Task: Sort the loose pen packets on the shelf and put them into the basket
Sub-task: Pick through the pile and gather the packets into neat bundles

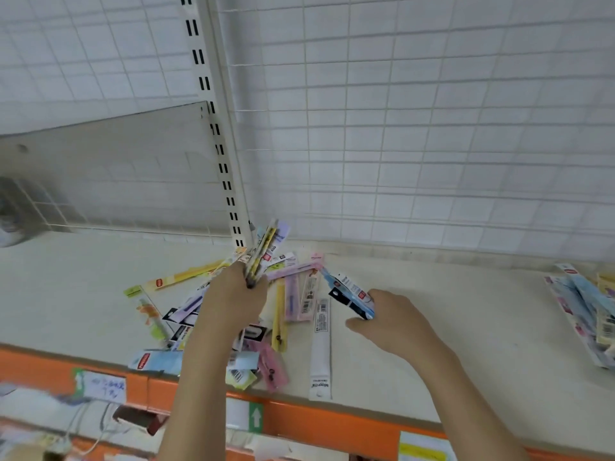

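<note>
A heap of loose pen packets (pixel 293 294) in yellow, pink, blue and white lies on the cream shelf (pixel 449 311). My left hand (pixel 233 301) is above the heap, closed around a bunch of packets (pixel 266 251) that stands upright. My right hand (pixel 389 321) is to the right of the heap, gripping a blue and black packet (pixel 349 294) by its lower end. A long white packet (pixel 321 354) lies flat between my hands. No basket is in view.
A second pile of blue packets (pixel 585 314) lies at the shelf's right edge. The shelf front is an orange strip (pixel 332 424) with price labels. A white wire grid back wall (pixel 432 144) and a slotted upright (pixel 216 134) stand behind.
</note>
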